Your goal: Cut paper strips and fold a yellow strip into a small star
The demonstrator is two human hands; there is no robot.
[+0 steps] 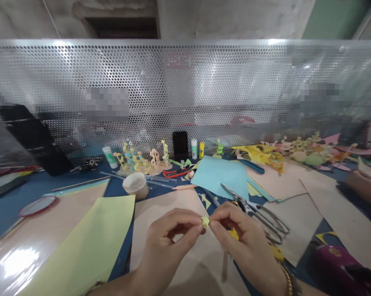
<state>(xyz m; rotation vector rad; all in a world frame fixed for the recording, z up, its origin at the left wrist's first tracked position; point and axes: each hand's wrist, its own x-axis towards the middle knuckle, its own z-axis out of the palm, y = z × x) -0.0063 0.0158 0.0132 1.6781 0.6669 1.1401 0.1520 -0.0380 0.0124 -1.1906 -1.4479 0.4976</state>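
Note:
Between my two hands is a small pale yellow piece of folded paper (205, 222). My left hand (176, 240) pinches its left side between thumb and forefinger. The right side is pinched the same way by my right hand (242, 242). Both hands are above a beige sheet (161, 205) on the blue table. Metal scissors (256, 211) lie just beyond my right hand, near a light blue sheet (221, 176). A yellow object (234, 233) shows partly behind the right fingers.
A white cup (135, 185) stands behind my left hand. Small paper figures (142, 160), glue sticks (194, 149) and a black phone (180, 144) line the back, before a perforated metal panel (179, 90). Another person's hand (366, 185) is at the right. A yellow-green sheet (89, 242) lies left.

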